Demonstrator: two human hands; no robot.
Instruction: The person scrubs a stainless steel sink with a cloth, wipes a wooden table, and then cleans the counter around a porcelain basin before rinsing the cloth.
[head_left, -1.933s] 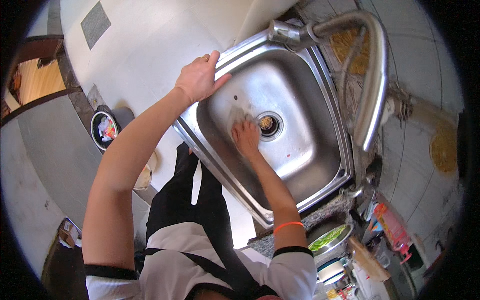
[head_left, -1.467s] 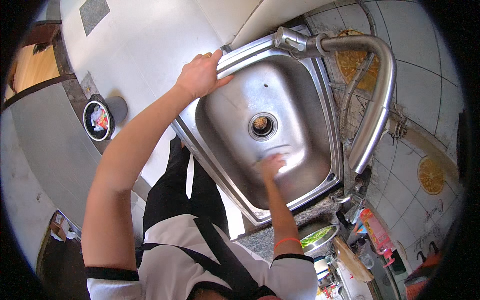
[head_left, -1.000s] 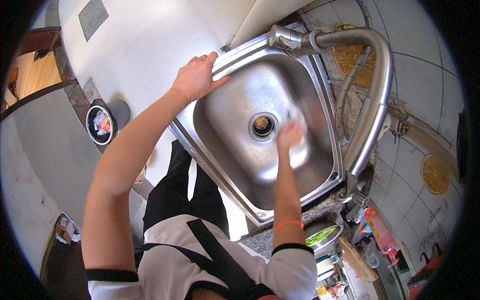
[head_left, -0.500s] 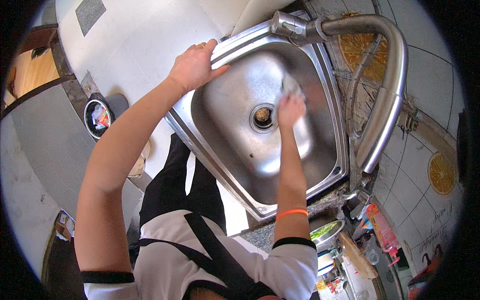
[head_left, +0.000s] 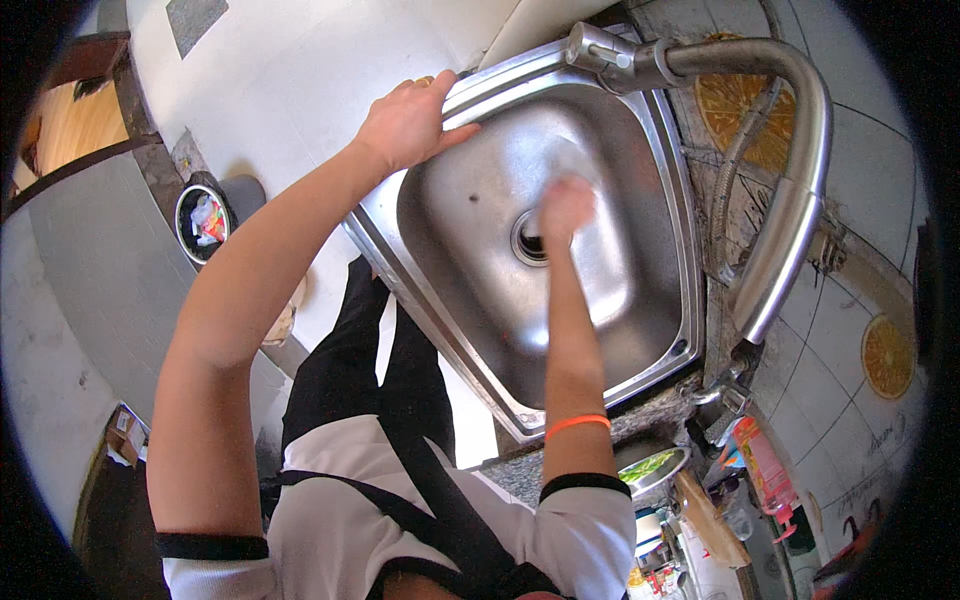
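A stainless steel sink (head_left: 470, 290) with a round drain (head_left: 527, 238) fills the middle of the view. On its far left rim rests my left hand (head_left: 408, 122), fingers hooked over the outer edge and thumb spread toward the basin, gripping the rim. Inside the basin, just above and right of the drain, my right hand (head_left: 567, 208) is closed and smeared by motion. A pale greyish cloth (head_left: 572, 160) pokes out beyond its fingers, too blurred for detail. The hand partly covers the drain. A small dark speck (head_left: 473, 198) sits on the basin's left side.
A large curved metal faucet (head_left: 800, 170) arches along the right side of the sink. Below it are a tap (head_left: 728, 390), a pink pump bottle (head_left: 765, 465) and a bowl of greens (head_left: 652, 468). At left stands a small bin (head_left: 202, 225) with litter inside.
My right hand has moved slightly left and down with the cloth, closer to the drain. The brown bits seen in the drain before are out of sight. My left hand keeps its hold.
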